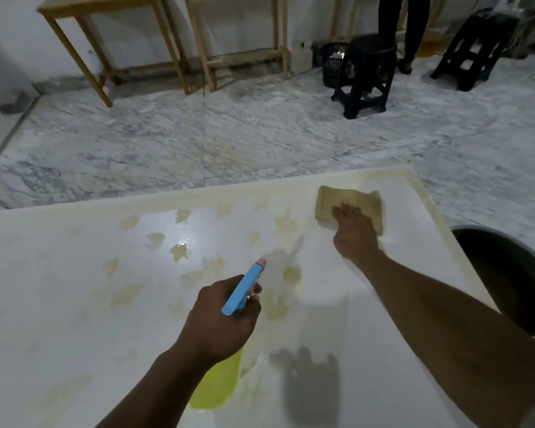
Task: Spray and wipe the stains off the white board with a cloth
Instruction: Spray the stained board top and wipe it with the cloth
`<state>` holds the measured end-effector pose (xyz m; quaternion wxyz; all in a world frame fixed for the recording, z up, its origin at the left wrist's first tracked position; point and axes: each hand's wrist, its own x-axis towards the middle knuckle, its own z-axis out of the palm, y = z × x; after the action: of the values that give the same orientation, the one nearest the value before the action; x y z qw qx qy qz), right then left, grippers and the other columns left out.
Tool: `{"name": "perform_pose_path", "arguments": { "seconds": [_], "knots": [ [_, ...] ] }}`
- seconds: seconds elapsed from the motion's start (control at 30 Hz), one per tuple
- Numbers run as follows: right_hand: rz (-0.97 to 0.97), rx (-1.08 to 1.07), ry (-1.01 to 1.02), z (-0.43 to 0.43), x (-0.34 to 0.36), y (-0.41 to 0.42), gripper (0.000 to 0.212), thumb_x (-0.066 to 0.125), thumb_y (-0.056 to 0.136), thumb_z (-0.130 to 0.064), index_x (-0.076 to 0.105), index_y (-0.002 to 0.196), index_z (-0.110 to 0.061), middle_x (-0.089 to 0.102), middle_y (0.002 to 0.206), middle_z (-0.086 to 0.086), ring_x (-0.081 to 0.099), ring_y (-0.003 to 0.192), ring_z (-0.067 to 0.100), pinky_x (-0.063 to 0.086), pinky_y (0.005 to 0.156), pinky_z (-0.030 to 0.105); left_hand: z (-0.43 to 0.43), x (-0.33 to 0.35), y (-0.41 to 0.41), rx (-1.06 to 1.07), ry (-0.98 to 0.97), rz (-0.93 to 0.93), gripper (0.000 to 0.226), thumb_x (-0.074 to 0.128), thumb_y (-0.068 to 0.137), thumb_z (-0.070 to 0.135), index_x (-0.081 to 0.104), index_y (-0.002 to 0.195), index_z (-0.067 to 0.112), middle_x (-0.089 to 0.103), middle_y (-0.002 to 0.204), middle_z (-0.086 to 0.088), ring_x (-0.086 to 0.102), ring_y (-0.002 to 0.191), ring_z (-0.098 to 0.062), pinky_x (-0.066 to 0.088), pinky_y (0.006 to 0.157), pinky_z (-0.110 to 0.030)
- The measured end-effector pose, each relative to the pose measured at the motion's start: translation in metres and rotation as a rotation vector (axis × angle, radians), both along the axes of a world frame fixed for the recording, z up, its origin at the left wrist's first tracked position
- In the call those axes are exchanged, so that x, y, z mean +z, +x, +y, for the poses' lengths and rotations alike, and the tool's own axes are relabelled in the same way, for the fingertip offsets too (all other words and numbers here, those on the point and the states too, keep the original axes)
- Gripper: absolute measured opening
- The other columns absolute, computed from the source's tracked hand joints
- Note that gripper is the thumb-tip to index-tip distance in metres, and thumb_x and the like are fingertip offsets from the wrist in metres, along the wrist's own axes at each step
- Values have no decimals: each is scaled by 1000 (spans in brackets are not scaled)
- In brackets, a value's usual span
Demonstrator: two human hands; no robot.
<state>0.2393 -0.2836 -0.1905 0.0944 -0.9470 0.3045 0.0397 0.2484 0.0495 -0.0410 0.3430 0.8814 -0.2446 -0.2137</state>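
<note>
A white board (59, 304) lies flat in front of me, covered with several yellowish stains (127, 296) and wet patches. My left hand (221, 319) grips a spray bottle (243, 288) with a blue head and pink nozzle, pointing away over the board's middle; its yellow-green body (220, 384) shows below my wrist. My right hand (354, 233) presses flat on a tan cloth (346, 200) near the board's far right corner.
A grey metal basin (507, 273) sits on the marble floor just off the board's right edge. Farther back stand wooden tables (105, 41), two black stools (368, 78), a black waste basket (334, 63) and a person's legs (411, 29).
</note>
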Motion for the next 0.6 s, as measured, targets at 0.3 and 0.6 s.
{"name": "perform_pose_path", "arguments": {
  "seconds": [0.3,0.6],
  "knots": [
    [-56,-42,28,163,5,-146,69,47,85,-3,36,152,-20,27,162,4,21,151,28,19,120,49,51,23,-62,-52,2,-42,13,62,90,24,63,90,38,71,89,13,69,77,-9,61,76,-30],
    [-10,-118,312,317,71,-271,43,43,82,-19,65,118,-24,70,116,-1,66,105,23,52,89,33,174,59,-158,-22,-46,-27,7,61,90,23,65,85,24,71,80,5,67,68,-14,55,63,-28]
  ]
}}
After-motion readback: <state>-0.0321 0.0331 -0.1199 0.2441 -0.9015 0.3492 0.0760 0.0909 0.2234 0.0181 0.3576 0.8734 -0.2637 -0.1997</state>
